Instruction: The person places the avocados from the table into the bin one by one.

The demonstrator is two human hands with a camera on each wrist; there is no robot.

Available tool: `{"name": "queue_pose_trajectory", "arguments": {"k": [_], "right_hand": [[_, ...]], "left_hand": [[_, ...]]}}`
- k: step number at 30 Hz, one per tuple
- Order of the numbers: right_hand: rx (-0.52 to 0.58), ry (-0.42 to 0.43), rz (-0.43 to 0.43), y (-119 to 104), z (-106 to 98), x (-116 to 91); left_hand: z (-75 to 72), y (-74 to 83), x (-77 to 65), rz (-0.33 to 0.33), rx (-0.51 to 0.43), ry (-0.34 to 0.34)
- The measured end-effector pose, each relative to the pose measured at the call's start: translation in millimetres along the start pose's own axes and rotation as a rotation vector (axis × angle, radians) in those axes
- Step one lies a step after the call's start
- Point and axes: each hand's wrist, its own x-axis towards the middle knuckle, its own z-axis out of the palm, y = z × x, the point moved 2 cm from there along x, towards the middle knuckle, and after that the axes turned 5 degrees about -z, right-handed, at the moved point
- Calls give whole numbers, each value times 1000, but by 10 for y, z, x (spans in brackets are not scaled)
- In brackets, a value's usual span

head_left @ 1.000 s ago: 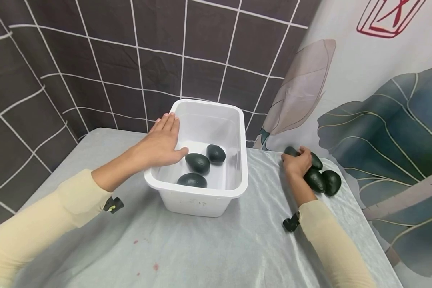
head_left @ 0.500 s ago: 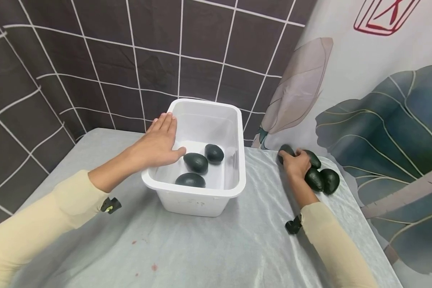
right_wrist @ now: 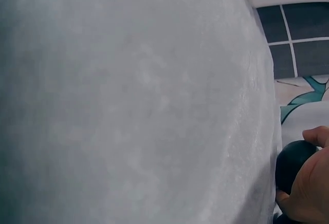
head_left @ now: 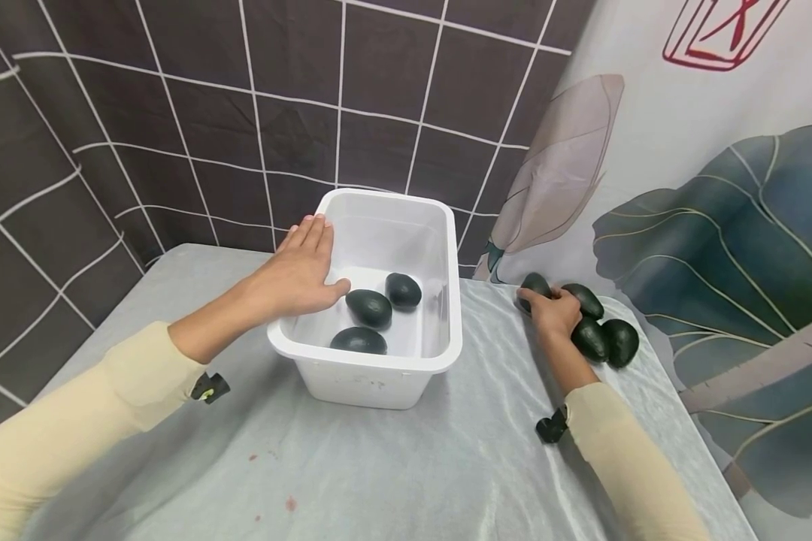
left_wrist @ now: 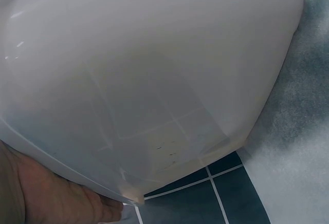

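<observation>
My left hand (head_left: 294, 274) rests with straight fingers on the left rim of a white plastic tub (head_left: 379, 383). Inside the tub lie three dark green avocados: one in the middle (head_left: 370, 308), one farther right (head_left: 403, 291) and one near the front wall (head_left: 359, 340). On the table's right side, my right hand (head_left: 556, 312) grips an avocado (head_left: 534, 291) between thumb and fingers. The right wrist view shows that avocado (right_wrist: 294, 165) partly covered by the hand. Three more avocados (head_left: 584, 300) lie close beside the hand.
A grey cloth (head_left: 379, 473) covers the table, with small reddish spots near the front. Behind the tub hangs a dark tile-patterned curtain (head_left: 298, 135). A leaf-patterned sheet (head_left: 717, 263) borders the table's right edge.
The right hand's fingers have shifted slightly left and now curl round the leftmost avocado, which shows more than before. My left hand stays on the tub's rim.
</observation>
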Motion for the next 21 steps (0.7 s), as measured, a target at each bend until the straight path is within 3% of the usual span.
{"name": "queue_pose_trajectory", "arguments": {"k": [9,21], "right_hand": [[27,5,15,1,-11,7],[22,-21,-45,-83,-50,-56]], "left_hand": [[1,3,3,-7,-2,-12],[5,4,10,-6,1,-6]]}}
